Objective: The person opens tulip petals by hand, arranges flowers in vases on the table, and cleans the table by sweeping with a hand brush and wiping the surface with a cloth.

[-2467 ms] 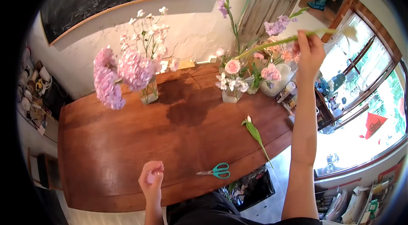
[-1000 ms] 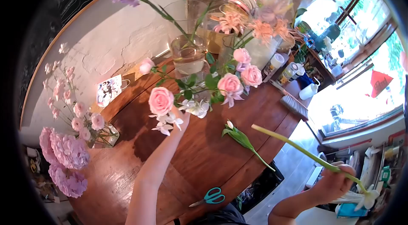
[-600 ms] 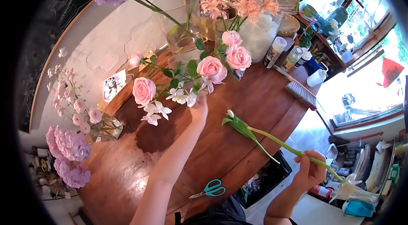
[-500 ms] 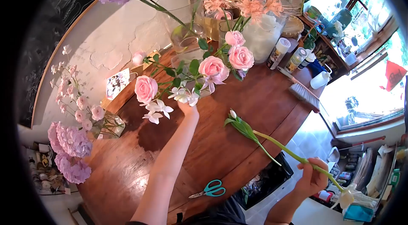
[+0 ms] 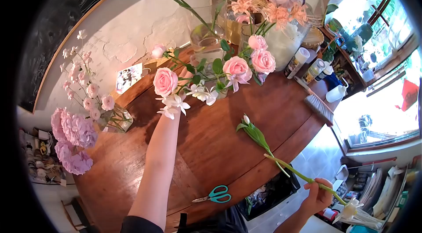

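My right hand (image 5: 319,195) pinches a thick green stem (image 5: 299,175) at the lower right. Its pale flower head (image 5: 349,210) hangs downward, and the other end points toward the table. My left hand (image 5: 186,76) reaches in behind a pink rose (image 5: 165,82) and white blossoms (image 5: 175,103); its fingers are mostly hidden, so what they touch does not show. These flowers belong to a low arrangement with more pink roses (image 5: 237,69) and green leaves. A white tulip (image 5: 253,134) lies on the wooden table (image 5: 220,145) near the cut end of the held stem.
Teal-handled scissors (image 5: 219,194) lie at the table's near edge. Pale pink flowers stand in a glass vase (image 5: 118,118) on the left, beside lilac blooms (image 5: 74,134). Tall glass vases (image 5: 206,35) stand behind. A brush (image 5: 318,107) and spray cans (image 5: 297,60) are at right.
My left hand has moved from below the white blossoms to behind the left rose, farther into the arrangement. My right hand still holds the stem, slightly lower. The view has shifted a little.
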